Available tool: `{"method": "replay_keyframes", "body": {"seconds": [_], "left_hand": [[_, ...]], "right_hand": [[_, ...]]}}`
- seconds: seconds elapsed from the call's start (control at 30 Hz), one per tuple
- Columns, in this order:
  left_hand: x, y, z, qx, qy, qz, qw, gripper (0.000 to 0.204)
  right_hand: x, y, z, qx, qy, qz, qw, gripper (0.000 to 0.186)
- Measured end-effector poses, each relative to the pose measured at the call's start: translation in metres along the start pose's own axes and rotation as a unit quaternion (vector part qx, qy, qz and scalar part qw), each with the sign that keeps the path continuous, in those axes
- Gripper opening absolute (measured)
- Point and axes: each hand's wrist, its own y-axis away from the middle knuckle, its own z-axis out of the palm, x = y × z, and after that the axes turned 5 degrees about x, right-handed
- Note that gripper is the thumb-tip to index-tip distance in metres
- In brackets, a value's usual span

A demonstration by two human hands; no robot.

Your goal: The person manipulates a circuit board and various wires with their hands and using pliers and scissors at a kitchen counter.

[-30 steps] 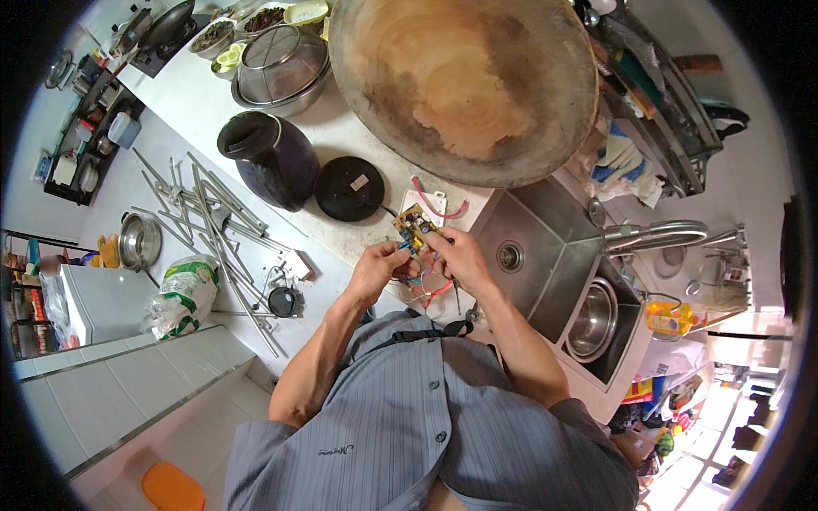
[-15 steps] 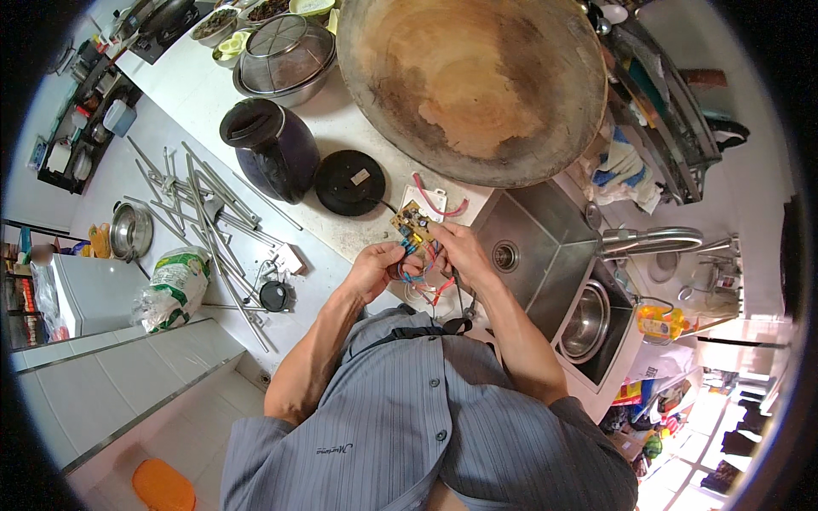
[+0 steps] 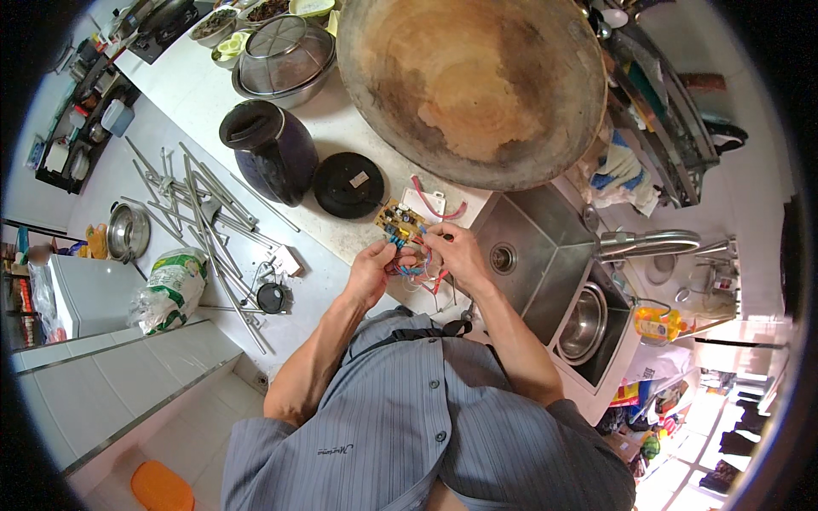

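Observation:
Between my hands, over the counter's front edge, is a small tan circuit board (image 3: pixel 394 215) crowded with electronic parts. My left hand (image 3: pixel 372 271) grips its near side, thumb on top by a blue part. With fingers pinched, my right hand (image 3: pixel 457 255) is at the board's right end, among its wires. Red, blue and white wires (image 3: pixel 417 277) hang in a tangle below the board and between the hands. Just beyond lie a white plastic piece (image 3: pixel 433 202) with a pink-red tube (image 3: pixel 419 183) and a round black base (image 3: pixel 349 186). A dark kettle (image 3: pixel 268 152) stands left of the base.
A large round wooden board (image 3: pixel 477 85) covers the back of the counter. To the right is a steel sink (image 3: pixel 541 238) with a tap (image 3: pixel 652 243). Metal tubes (image 3: pixel 204 200) lie piled on the floor at left. A mesh-covered bowl (image 3: pixel 285 60) stands at the back.
The circuit board has shifted slightly left and turned flatter. My right hand has moved up a little along its right end, with its fingers more bent.

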Motion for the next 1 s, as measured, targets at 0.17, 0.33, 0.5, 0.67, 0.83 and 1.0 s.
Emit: {"method": "replay_keyframes", "body": {"seconds": [0.17,0.33,0.5,0.67,0.83,1.0], "left_hand": [[0.002,0.002,0.000,0.011,-0.048,0.009,0.999,0.025],[0.020,0.001,-0.015,-0.079,-0.116,0.041,0.989,0.040],[0.058,-0.006,-0.021,-0.170,-0.132,-0.024,0.976,0.065],[0.079,0.004,0.010,-0.219,-0.287,-0.086,0.929,0.065],[0.069,0.025,0.017,-0.168,-0.146,-0.148,0.964,0.058],[0.063,0.056,0.027,-0.066,-0.353,-0.115,0.926,0.050]], "right_hand": [[-0.021,0.009,0.007,0.020,0.060,-0.020,0.998,0.025],[-0.021,0.015,0.000,-0.015,0.153,-0.071,0.986,0.026],[-0.021,0.019,0.001,-0.112,0.140,-0.113,0.977,0.026],[-0.036,0.023,0.004,-0.151,0.143,-0.108,0.972,0.022],[-0.035,0.018,0.000,-0.167,0.143,-0.159,0.963,0.022],[-0.026,0.027,0.009,-0.233,0.208,-0.163,0.936,0.026]]}}
